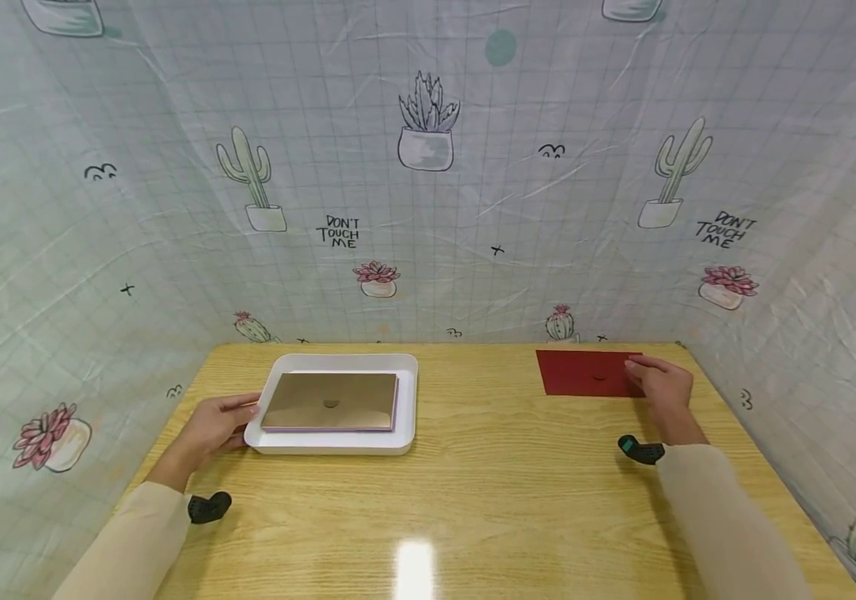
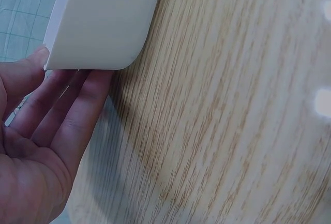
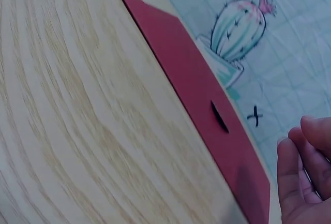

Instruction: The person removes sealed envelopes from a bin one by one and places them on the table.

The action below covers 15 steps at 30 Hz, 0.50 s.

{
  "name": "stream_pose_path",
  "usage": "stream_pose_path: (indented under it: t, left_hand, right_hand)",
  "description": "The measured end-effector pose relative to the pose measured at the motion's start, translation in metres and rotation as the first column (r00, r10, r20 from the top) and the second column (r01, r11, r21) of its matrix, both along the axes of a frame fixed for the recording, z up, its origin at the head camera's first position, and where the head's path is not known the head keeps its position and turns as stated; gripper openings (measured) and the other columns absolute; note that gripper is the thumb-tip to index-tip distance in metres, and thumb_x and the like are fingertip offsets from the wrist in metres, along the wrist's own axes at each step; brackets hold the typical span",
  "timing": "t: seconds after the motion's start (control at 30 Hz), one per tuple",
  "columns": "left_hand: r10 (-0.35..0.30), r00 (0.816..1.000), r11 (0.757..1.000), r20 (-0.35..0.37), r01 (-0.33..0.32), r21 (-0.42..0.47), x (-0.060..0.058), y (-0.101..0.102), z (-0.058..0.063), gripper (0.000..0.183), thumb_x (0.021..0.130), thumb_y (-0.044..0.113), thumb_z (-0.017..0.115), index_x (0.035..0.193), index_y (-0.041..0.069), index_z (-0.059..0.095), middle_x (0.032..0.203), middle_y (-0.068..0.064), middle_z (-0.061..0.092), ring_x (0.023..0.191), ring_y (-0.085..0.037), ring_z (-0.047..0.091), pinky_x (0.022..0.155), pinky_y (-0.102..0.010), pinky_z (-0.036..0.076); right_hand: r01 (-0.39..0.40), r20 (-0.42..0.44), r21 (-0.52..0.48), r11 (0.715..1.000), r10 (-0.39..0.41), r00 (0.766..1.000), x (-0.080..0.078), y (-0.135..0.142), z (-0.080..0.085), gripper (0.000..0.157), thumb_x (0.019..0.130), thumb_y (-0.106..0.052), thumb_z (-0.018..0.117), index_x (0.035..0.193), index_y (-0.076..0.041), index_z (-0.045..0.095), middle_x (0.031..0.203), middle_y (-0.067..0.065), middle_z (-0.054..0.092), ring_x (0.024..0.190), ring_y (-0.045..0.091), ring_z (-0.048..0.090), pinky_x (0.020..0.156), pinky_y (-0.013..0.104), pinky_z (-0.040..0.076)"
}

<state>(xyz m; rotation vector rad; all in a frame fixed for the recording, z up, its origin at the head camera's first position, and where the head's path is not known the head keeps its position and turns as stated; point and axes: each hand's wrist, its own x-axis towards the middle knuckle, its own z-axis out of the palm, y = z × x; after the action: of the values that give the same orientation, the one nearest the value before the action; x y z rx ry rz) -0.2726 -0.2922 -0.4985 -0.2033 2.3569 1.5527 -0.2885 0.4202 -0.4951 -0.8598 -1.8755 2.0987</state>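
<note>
At the left of the table a white tray (image 1: 405, 400) holds a flat gold envelope (image 1: 330, 400) with a small half-moon notch. A pinkish-purple edge shows beneath that envelope. My left hand (image 1: 219, 429) is at the tray's left side. In the left wrist view, the thumb (image 2: 32, 69) lies at the rim while the fingers (image 2: 77, 115) reach under the tray's wall. On the right, a flat red envelope (image 1: 585, 372) with a dark curved slit lies near the back edge. My right hand (image 1: 663, 387) is over its right end, fingers loosely curled, nothing held.
The wooden table (image 1: 473, 483) ends at the back against a hanging cloth (image 1: 473, 208) printed with cacti, which also encloses both sides. A black wrist device (image 1: 208, 507) sits by the left cuff, and another black device (image 1: 639, 450) by the right.
</note>
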Motion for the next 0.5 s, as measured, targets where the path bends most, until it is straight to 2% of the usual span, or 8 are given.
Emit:
stream_pose_path:
  t: [0.3, 0.5]
  left_hand:
    - [-0.006, 1.000, 1.000, -0.004, 0.006, -0.002, 0.000, -0.001, -0.001, 0.054, 0.111, 0.022, 0.052, 0.159, 0.001, 0.039, 0.160, -0.033, 0.039, 0.113, -0.015, 0.069, 0.086, -0.030, 0.064]
    - [-0.007, 1.000, 1.000, -0.005, 0.007, 0.007, 0.001, -0.001, -0.001, 0.054, 0.111, 0.021, 0.052, 0.160, 0.000, 0.038, 0.160, -0.033, 0.039, 0.113, -0.016, 0.070, 0.086, -0.031, 0.064]
  right_hand:
    - [-0.056, -0.037, 0.010, 0.998, 0.056, 0.998, 0.001, -0.013, 0.003, 0.024, 0.098, -0.010, 0.072, 0.121, -0.011, 0.079, 0.083, -0.018, 0.074, 0.081, -0.001, 0.074, 0.079, 0.016, 0.060]
    - [-0.086, -0.022, 0.066, 0.994, 0.088, 0.996, 0.002, -0.017, 0.005, 0.027, 0.099, -0.016, 0.073, 0.125, -0.013, 0.077, 0.085, -0.021, 0.073, 0.084, -0.003, 0.073, 0.099, 0.025, 0.057]
